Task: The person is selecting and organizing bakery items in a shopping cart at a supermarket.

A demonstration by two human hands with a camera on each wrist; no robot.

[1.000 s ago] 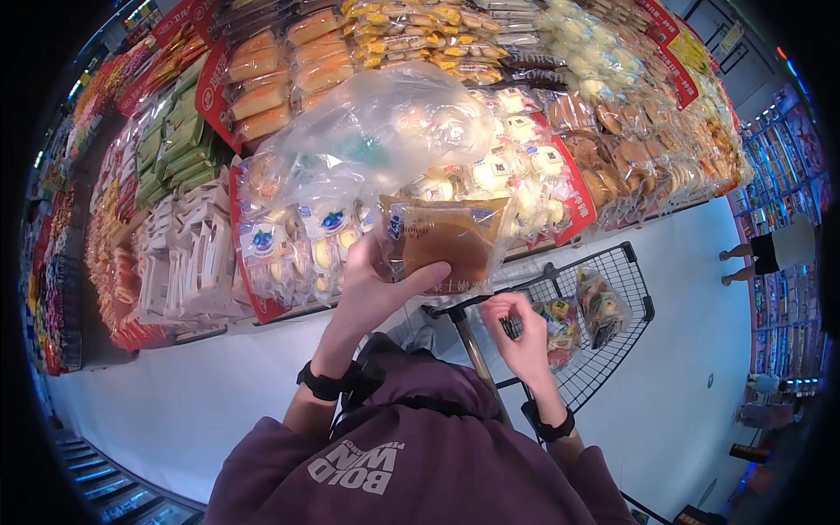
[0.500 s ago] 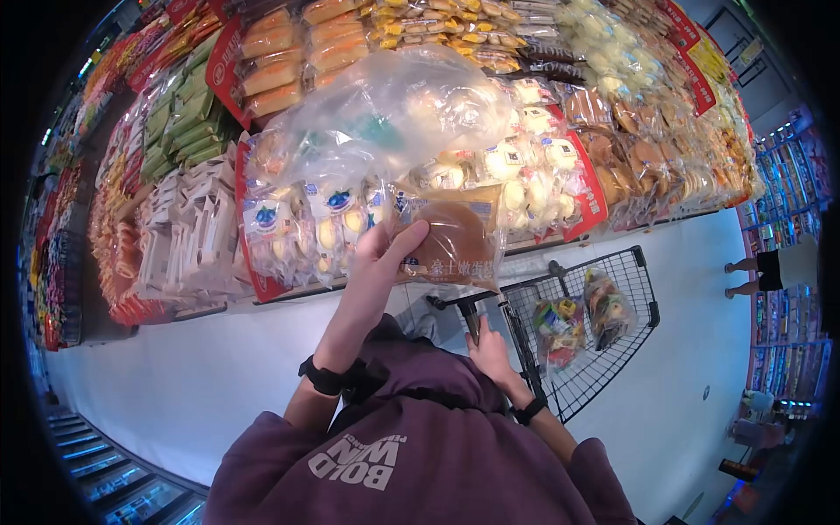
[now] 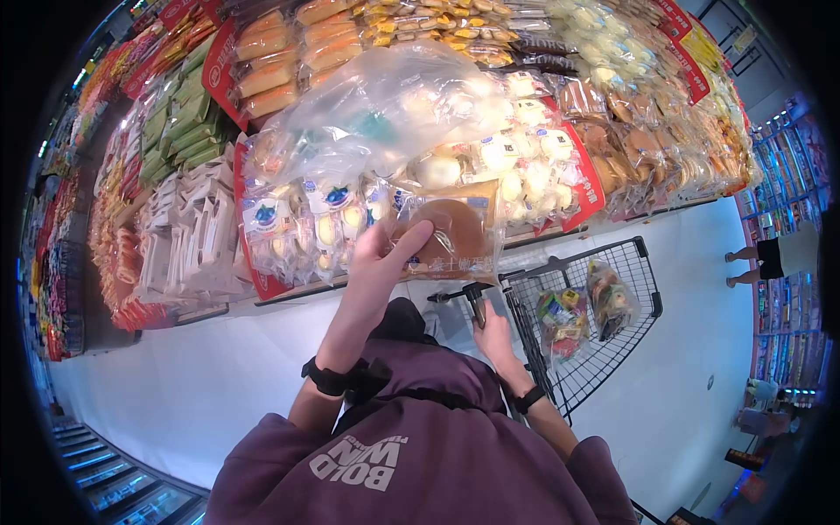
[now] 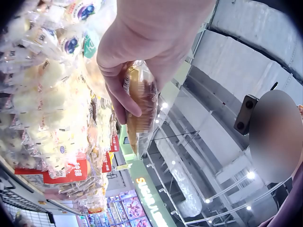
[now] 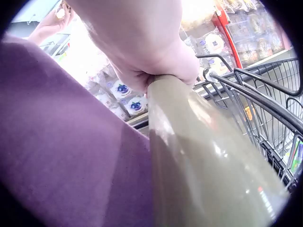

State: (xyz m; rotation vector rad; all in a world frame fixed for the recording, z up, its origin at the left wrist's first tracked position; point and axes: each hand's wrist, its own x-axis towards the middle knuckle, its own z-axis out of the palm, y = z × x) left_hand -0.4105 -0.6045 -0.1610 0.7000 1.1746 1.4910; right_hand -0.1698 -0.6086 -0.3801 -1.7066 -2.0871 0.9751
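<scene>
In the head view, my left hand [image 3: 378, 262] holds a clear-wrapped flat brown cake [image 3: 455, 234] upright in front of the display, thumb across its front face. The left wrist view shows the cake packet [image 4: 141, 101] edge-on, with fingers [image 4: 127, 101] on one side and the thumb on the other. My right hand [image 3: 495, 337] is down at the shopping cart [image 3: 604, 350], curled round its handle. From the right wrist, the thick grey-green handle bar [image 5: 189, 142] runs out from under the fist.
A large clear plastic bag [image 3: 394, 105] lies over wrapped white buns [image 3: 516, 179] on the slanted display. Two filled bags [image 3: 562, 324] sit in the cart's basket. Red price strips [image 3: 584, 179] divide the goods. A person [image 3: 779, 255] stands at the far right.
My right hand has dropped from beside the packet to the cart handle and grips it. The left hand has turned the packet's face more toward me, its thumb shifting up and left.
</scene>
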